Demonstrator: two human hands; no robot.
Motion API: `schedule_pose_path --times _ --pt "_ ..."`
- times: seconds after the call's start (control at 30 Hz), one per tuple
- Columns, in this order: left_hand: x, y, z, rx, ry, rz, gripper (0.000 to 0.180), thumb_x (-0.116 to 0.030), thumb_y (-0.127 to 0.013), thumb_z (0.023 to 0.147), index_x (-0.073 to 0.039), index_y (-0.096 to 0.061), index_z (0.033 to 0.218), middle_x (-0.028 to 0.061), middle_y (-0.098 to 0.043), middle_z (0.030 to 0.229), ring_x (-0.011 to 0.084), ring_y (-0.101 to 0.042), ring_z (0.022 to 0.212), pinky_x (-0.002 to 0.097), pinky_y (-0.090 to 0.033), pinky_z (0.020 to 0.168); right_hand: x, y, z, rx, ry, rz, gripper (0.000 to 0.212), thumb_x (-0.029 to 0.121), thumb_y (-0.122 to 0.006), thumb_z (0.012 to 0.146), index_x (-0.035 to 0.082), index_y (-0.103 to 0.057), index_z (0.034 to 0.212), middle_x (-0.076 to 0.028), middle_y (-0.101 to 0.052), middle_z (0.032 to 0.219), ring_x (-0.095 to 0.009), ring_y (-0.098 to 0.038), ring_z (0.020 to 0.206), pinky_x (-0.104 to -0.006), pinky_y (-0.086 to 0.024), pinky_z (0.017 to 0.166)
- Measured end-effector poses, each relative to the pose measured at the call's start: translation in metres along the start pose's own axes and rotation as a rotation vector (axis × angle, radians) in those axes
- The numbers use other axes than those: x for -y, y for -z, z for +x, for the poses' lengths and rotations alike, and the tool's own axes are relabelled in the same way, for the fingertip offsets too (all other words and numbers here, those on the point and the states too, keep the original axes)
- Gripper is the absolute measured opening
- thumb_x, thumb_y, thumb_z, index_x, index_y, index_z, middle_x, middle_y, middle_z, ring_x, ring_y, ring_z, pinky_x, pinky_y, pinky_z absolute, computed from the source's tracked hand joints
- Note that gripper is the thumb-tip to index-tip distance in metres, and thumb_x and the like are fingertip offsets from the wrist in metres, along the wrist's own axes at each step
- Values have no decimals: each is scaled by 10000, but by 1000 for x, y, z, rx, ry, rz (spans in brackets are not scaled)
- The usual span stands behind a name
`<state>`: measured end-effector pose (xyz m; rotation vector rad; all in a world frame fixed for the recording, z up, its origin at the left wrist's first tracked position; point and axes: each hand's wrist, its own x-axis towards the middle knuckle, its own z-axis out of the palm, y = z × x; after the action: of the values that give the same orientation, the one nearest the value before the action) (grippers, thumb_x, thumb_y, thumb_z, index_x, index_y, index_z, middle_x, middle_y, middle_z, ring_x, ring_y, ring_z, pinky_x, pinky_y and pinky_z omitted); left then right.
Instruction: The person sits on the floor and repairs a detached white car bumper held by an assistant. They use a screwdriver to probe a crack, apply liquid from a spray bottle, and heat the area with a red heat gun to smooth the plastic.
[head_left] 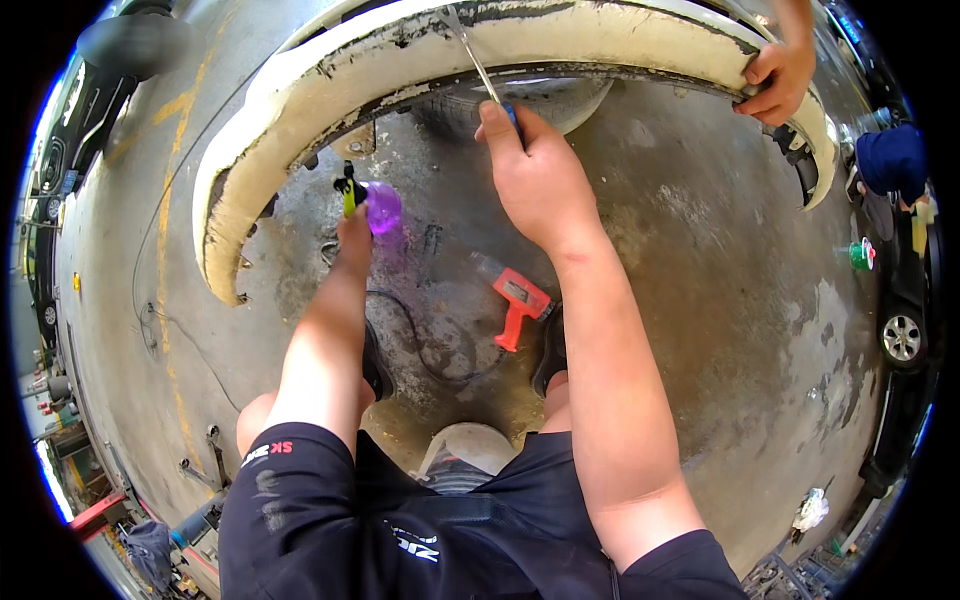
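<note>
The hands are apart: the right hand (535, 165) is closed round the blue handle of a slim metal scraper (484, 72), its long axis slanting so the blade points to 11 o'clock, over the pale bumper (560, 40). That bumper arches across 12 o'clock, its ends bending toward 9 and 3, and another person's hand (780, 80) grips it at 2, while the left hand (354, 228) is wrapped round a purple spray bottle (384, 208) at 10, its black head toward 12.
</note>
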<state>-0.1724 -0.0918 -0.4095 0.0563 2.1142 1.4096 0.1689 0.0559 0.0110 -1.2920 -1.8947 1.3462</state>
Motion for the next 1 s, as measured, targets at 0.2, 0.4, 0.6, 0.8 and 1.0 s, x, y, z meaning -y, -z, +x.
schedule_pose_path --times 0.2,0.4,0.6,0.8,1.0 --pt "8 -24 46 -188 -115 14 530 -436 -877 967 3 -767 1243 156 -808 1130 297 -771 994 450 -574 908 4 -4 -1 -14 -5 -12 594 575 -549 1166 8 -719 1118 -255 -767 1010 -514 -702 977 -510 -565 879" --pt "68 -31 -27 -776 -281 645 879 -549 -915 918 94 -609 1434 279 -704 1341 461 -630 1358 548 -505 1153 0 -9 3 -16 29 12 573 552 -562 1168 7 -740 1185 -249 -778 1030 -507 -705 990 -490 -568 897" --pt "184 -89 -280 213 97 445 876 -522 -954 834 59 -604 1388 258 -728 1252 429 -687 1268 528 -532 1136 3 -16 5 4 35 111 538 515 -578 1170 5 -745 1216 -251 -782 1017 -506 -706 980 -481 -570 899" --pt "187 -160 -374 250 -33 979 830 -458 -982 798 -22 -619 1403 192 -740 1327 413 -659 1357 528 -530 1175 -2 -17 0 -63 2 84 515 504 -578 1171 13 -726 1122 -256 -756 966 -515 -697 928 -502 -564 849" --pt "171 -168 -324 390 69 970 672 -382 -875 884 -46 -598 1396 178 -740 1388 398 -678 1364 525 -532 1135 7 -17 -5 7 -52 54 533 538 -581 1169 26 -710 1093 -234 -736 912 -494 -687 884 -509 -555 813"
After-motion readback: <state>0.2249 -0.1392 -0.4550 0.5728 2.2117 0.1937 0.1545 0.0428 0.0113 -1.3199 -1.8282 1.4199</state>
